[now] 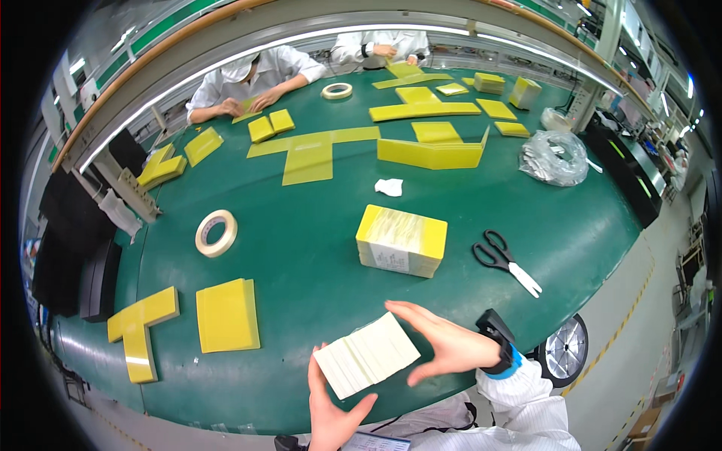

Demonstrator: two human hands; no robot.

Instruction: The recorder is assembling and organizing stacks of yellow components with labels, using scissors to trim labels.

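Note:
A block-shaped stack of off-white pieces with thin layered edges (368,355) is in front of me at the table's near edge. My left hand (335,410) is at its left end, fingertips against the side and thumb spread away below. On the other side, my right hand (451,342) curves around the right end with fingers and thumb apart. Its fingertips come close to the far corner; whether they touch, I cannot tell. Just beyond stands a yellow-topped block of stacked pieces (402,242) wrapped in clear film with a white label.
Black-handled scissors (505,259) lie right, a tape roll (216,233) left. Yellow square sheets (227,316) and a T-shaped yellow piece (143,331) are at near left. More yellow sheets (310,156) and a clear plastic bag (555,158) lie farther back. Two people work across the table.

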